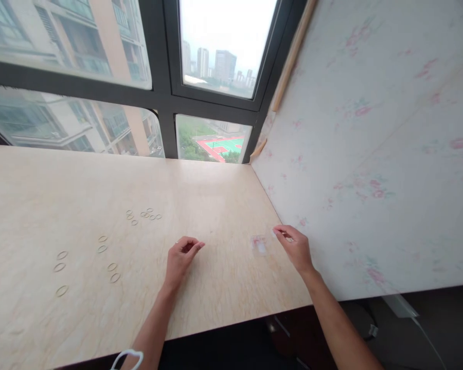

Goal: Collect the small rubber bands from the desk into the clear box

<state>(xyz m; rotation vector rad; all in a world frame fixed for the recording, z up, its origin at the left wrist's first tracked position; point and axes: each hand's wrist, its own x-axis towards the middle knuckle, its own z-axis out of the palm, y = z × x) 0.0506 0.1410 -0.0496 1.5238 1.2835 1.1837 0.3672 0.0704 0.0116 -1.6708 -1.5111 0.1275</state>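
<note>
My left hand rests on the pale marble-patterned desk, fingers curled with thumb and forefinger pinched together; whether anything is in them is too small to see. My right hand hovers near the desk's right edge by the wall, fingertips pinched on something I cannot make out. A small clear plastic bag with a red mark lies flat between the two hands. Several thin rubber bands are scattered on the desk to the left: a cluster further back and looser ones nearer me.
A floral-patterned wall panel stands along the desk's right side. A dark-framed window runs behind the desk. A white loop hangs at my left forearm. A white adapter and cable sit below right.
</note>
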